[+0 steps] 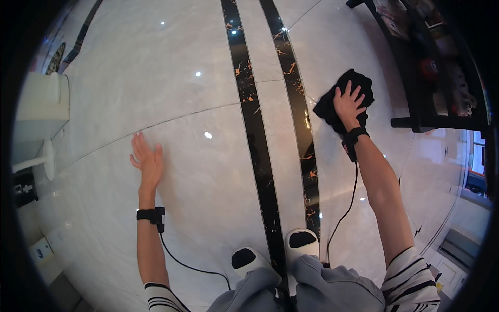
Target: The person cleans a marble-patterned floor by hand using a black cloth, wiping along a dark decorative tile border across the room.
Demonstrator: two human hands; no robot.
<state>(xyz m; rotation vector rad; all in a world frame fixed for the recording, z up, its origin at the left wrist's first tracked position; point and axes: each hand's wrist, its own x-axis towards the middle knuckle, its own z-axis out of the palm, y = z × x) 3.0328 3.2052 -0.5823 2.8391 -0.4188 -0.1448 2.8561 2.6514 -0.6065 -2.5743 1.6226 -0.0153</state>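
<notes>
My right hand (348, 103) lies on a crumpled black cloth (356, 80), palm down with its fingers spread. The cloth rests on the glossy tile floor (187, 105), to the right of two dark inlaid strips. Over to the left, my left hand (147, 158) is empty, fingers apart, above or against the pale tiles; contact cannot be told. Each wrist wears a black strap with a small device, the left strap (150, 215) and the right strap (354, 136), and a thin cable runs from each towards my body.
A dark shelf unit (405, 123) holding assorted items stands at the right. White furniture (43, 97) lines the left edge. The black strips (255, 128) with gold veining run between my hands. My feet, in white slippers (302, 238), are at the bottom, near the loose cables.
</notes>
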